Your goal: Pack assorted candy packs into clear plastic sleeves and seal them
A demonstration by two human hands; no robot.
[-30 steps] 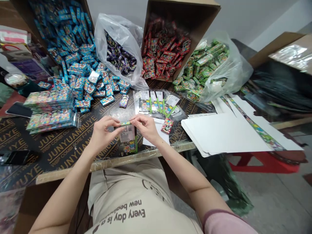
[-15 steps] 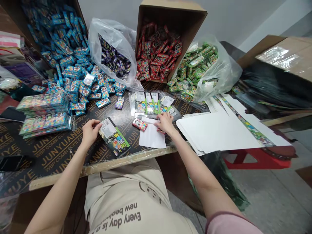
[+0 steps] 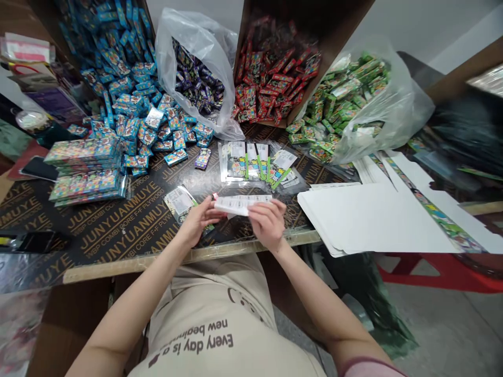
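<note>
Both my hands hold a white card sheet (image 3: 242, 203) edge-on above the table's front edge. My left hand (image 3: 198, 222) grips its left end with fingers closed; something small and red shows at that end. My right hand (image 3: 268, 222) pinches its right end from below. A filled packet with a barcode label and green edge (image 3: 179, 200) lies on the dark board just left of my left hand. A fan of similar printed packets in clear sleeves (image 3: 255, 165) lies beyond the card.
At the back are heaps of small boxes: blue (image 3: 129, 99), purple in a plastic bag (image 3: 196, 86), red in a carton (image 3: 271, 81), green in a bag (image 3: 346, 99). Stacked finished packs (image 3: 84, 167) sit left. White card sheets (image 3: 365, 214) lie right. A phone (image 3: 33, 242) lies far left.
The left hand let go of the filled packet, which now lies on the board. The right hand picked up the white card, and both hands now hold it together.
</note>
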